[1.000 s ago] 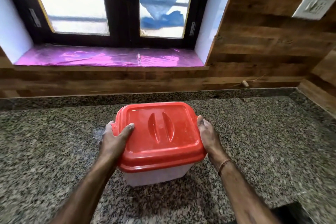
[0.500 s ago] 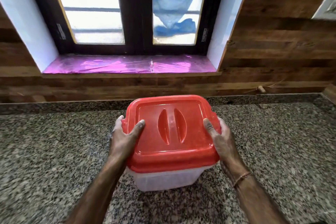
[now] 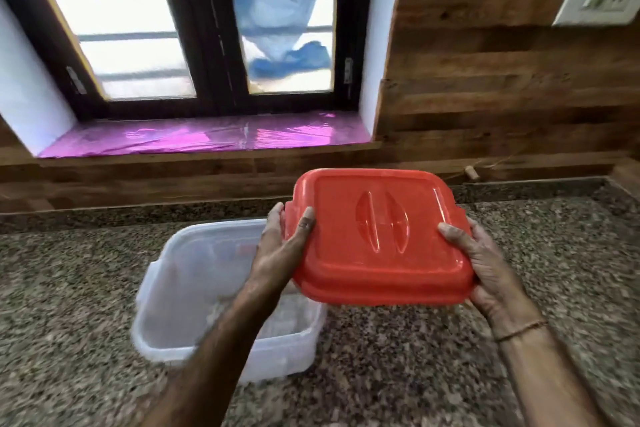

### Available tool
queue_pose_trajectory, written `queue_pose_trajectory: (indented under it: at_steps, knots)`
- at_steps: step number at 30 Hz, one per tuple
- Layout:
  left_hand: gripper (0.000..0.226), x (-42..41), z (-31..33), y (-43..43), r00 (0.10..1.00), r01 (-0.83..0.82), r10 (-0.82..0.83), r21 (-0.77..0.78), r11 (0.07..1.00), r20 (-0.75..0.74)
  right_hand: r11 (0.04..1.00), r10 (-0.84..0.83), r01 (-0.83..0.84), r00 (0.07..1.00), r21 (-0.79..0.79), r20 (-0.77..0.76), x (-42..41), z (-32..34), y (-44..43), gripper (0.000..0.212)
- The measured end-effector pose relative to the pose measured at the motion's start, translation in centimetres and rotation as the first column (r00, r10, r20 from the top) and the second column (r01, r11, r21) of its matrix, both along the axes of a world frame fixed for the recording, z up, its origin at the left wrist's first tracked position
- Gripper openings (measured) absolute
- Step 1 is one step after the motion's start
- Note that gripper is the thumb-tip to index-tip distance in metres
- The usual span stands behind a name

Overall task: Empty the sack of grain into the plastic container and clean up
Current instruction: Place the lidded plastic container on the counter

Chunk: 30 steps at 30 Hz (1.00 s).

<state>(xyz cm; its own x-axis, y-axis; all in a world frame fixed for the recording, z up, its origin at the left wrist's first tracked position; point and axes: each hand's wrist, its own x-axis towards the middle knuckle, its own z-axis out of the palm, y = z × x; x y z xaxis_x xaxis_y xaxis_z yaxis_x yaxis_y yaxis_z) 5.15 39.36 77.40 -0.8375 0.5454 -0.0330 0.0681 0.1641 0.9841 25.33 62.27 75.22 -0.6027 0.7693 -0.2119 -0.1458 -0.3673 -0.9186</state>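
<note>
Bare forearms; thin wrist bracelet

Speckled granite worktop spans the lower half of the frame, with a raised granite strip along its far edge against the wood wall. One item stands directly on it: a clear plastic container, lidless, lower left of centre. Contents unclear.
</note>
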Motion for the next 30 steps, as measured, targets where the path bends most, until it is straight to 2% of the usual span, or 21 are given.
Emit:
queue_pose_trajectory:
  at_steps: [3,6,9,12,14,18,21,22,26,30]
  knots:
    - [0.095,2.6,-1.6,4.0,0.999,0.024,-0.022,-0.104,0.994,0.023,1.000,-0.018,0.019,1.000,-0.015,0.019,3.9,-1.9,5.4,0.056]
    - [0.106,4.1,-3.8,6.2,0.995,-0.033,-0.001,-0.326,0.945,-0.104,1.000,-0.007,0.008,0.999,-0.028,0.047,6.5,-4.6,9.6,0.052]
    - [0.091,4.4,-5.1,7.0,0.960,-0.137,-0.016,-0.518,0.844,-0.280,0.997,-0.012,0.018,0.997,-0.076,0.075,7.8,-7.8,12.1,0.053]
    - [0.085,4.1,-5.9,7.5,0.945,-0.187,-0.022,-0.597,0.780,-0.325,0.993,0.009,0.005,0.993,-0.117,0.117,7.6,-10.7,13.0,0.052]
    - [0.082,3.9,-6.1,7.4,0.943,-0.203,-0.026,-0.637,0.744,-0.331,0.991,0.019,0.002,0.988,-0.131,0.153,6.9,-12.4,12.4,0.057]
    - [0.079,4.6,-5.7,8.0,0.935,-0.233,-0.021,-0.661,0.713,-0.353,0.994,0.037,-0.010,0.966,-0.110,0.254,6.3,-15.5,10.8,0.096]
    - [0.079,4.9,-5.7,8.4,0.930,-0.241,-0.030,-0.670,0.703,-0.366,0.998,0.006,0.014,0.951,-0.063,0.309,6.0,-18.5,10.5,0.108]
    - [0.080,5.0,-5.8,8.6,0.930,-0.243,-0.029,-0.672,0.700,-0.367,0.999,0.004,0.010,0.944,-0.041,0.330,6.1,-19.1,10.5,0.107]
    - [0.080,5.5,-5.7,9.1,0.929,-0.245,-0.022,-0.660,0.711,-0.369,0.997,0.008,-0.043,0.890,0.066,0.457,6.5,-19.9,10.1,0.076]
    - [0.082,5.8,-5.3,9.6,0.932,-0.224,-0.039,-0.654,0.722,-0.361,0.955,-0.053,-0.166,0.717,0.245,0.695,6.5,-20.6,9.7,0.094]
